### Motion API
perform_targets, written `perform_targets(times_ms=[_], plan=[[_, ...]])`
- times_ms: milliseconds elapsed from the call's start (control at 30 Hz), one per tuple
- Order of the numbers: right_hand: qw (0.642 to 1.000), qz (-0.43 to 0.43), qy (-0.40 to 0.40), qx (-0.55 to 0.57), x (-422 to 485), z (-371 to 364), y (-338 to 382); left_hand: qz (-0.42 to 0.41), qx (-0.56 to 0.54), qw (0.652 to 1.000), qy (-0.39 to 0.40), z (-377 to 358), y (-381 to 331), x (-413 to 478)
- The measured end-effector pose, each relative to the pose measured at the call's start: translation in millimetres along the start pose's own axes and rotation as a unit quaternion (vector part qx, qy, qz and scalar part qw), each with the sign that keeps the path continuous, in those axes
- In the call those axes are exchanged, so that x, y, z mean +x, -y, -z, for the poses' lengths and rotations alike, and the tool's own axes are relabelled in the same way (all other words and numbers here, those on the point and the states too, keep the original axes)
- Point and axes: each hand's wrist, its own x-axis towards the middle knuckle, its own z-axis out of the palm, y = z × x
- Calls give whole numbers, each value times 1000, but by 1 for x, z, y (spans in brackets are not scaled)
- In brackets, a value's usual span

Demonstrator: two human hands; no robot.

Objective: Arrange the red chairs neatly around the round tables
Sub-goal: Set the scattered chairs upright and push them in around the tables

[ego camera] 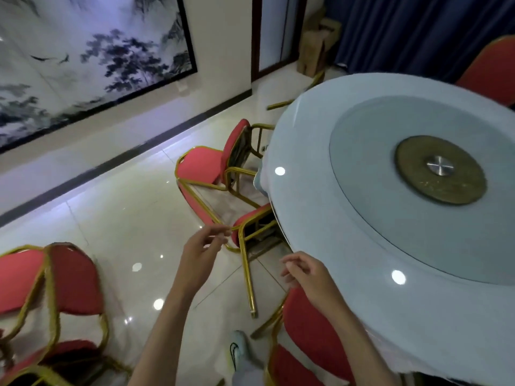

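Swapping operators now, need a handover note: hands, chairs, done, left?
Left hand: fingertips at the gold frame of the nearest chair; grip unclear, blurred.
Right hand: open, empty, by the round table edge.
Chairs: nearest chair askew at the table's left side; second chair beyond it seems to face away from the table; third chair tucked in below the right hand; far chair across the table; spare chairs at lower left.
Done: third and far chairs look placed.
Left: straighten the two askew ones, bring in the spares.
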Motion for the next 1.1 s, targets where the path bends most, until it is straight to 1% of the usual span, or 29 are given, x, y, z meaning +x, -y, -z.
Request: perform_targets(times_ms=[100,167,233,300,367,533,667,767,833,933,1000,1100], plan=[[998,10,-47,35,8,6,10,-16,-8,1000,-9,9,-5,14],[997,16,-61,49,13,4,20,-23,-10,1000,-16,15,-14,17],[996,27,-49,63,21,-1,33,-36,-5,999,-27,19,-22,15],[997,47,-22,61,26,-8,50,-34,-3,998,-55,26,-31,6],[996,62,-16,66,27,-16,62,-22,-9,997,-71,36,-36,-3],[992,93,12,87,40,-42,84,-13,15,996,-85,79,-26,-9],[992,88,1,95,67,-61,92,10,28,996,-89,117,-7,12],[993,81,-15,87,102,-79,106,10,21,996,-84,149,13,48],[994,73,-33,81,132,-104,120,13,15,998,-53,178,33,81],[994,60,-34,81,165,-147,152,20,32,999,-14,220,53,119],[996,61,-10,70,193,-192,182,22,17,999,-16,256,63,141],[995,79,37,42,233,-263,229,23,7,998,-55,313,70,162]])
